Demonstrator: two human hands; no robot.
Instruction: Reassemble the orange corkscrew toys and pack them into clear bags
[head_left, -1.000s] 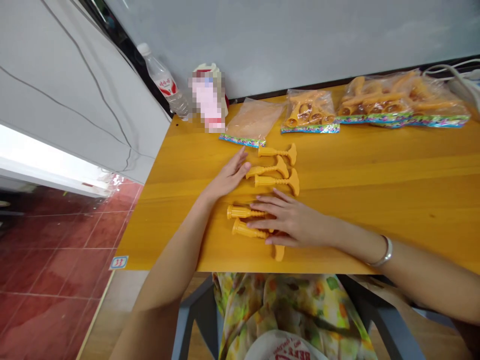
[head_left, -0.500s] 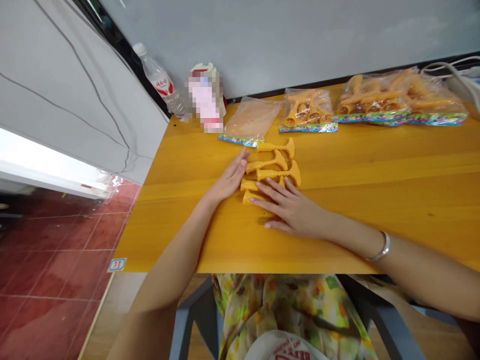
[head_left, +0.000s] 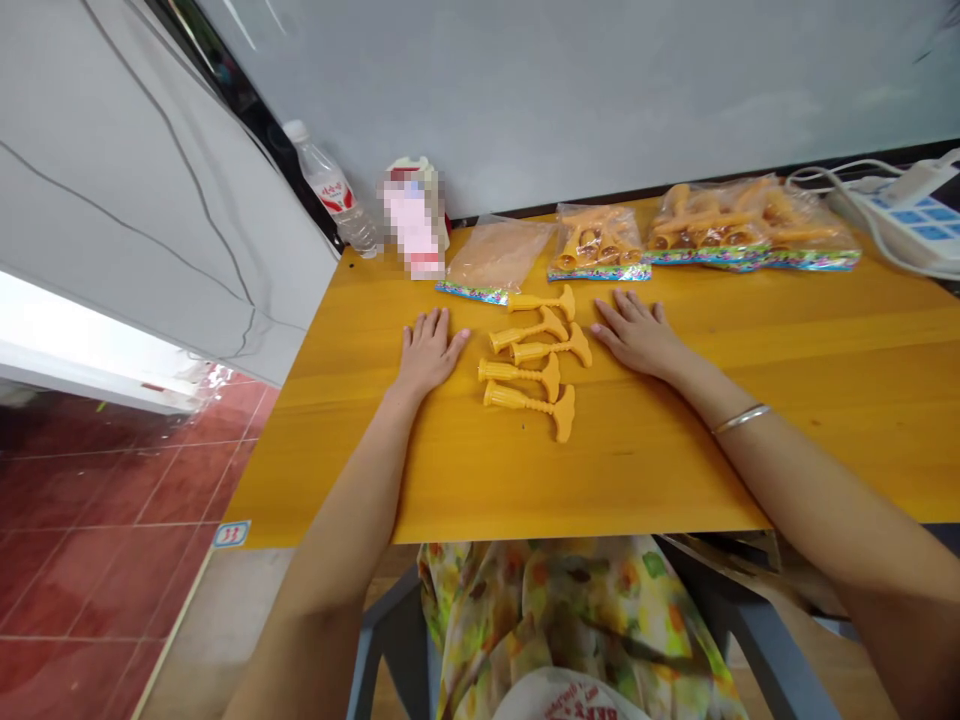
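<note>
Several yellow plastic T-handled pieces, each with a ribbed round end and a twisted shaft, lie in a rough column on the wooden table. Their T ends point right. My left hand rests flat on the table to their left, fingers spread, touching none of them. On the other side, my right hand lies palm down with its fingers apart, also clear of the pieces. Just behind the column is a flat clear plastic bag with a colourful printed edge.
Filled bags of similar orange-yellow pieces and a larger pair of bags line the back edge. A water bottle and a blurred carton stand at the back left. A power strip with white cables sits at the back right.
My right hand has lifted off the yellow pieces and moved right and away from me. My left hand has drawn left, off the pieces, and spread flat on the table.
</note>
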